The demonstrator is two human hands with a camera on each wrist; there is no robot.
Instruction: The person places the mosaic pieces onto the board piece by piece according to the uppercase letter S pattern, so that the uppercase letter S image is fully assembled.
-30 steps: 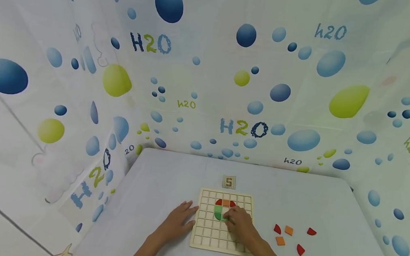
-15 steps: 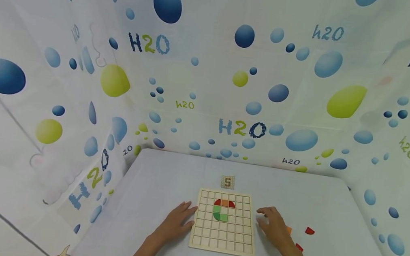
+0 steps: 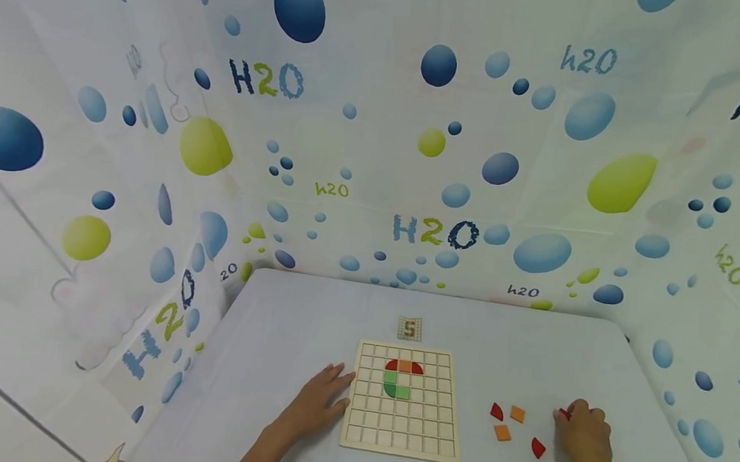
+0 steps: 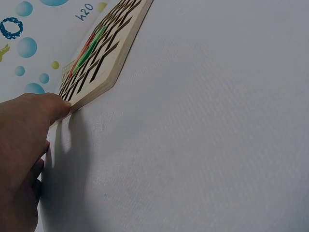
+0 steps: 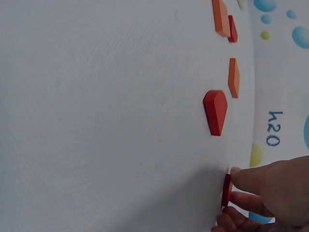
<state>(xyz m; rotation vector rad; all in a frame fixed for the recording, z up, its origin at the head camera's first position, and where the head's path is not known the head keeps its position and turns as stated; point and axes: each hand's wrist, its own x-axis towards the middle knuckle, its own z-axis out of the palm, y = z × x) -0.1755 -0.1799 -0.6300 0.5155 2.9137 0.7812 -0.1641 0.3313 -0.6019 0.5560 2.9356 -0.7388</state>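
Note:
A light wooden grid board lies on the white table, with red quarter-round pieces, an orange square and several green pieces set in its upper middle cells. My left hand rests at the board's left edge, fingers spread; the left wrist view shows its thumb against the board's side. Far right of the board, my right hand pinches a red quarter-round piece between thumb and fingers, low over the table. To its left lie another red quarter-round piece and an orange square piece.
A small patterned card lies just beyond the board. Another orange square and red piece lie between the board and my right hand. A white curtain with blue and green spots hangs behind the table.
My right hand has moved from over the board rightward across the table and now pinches a red piece. A light green square shows in the cell it was covering. The left hand stays put.

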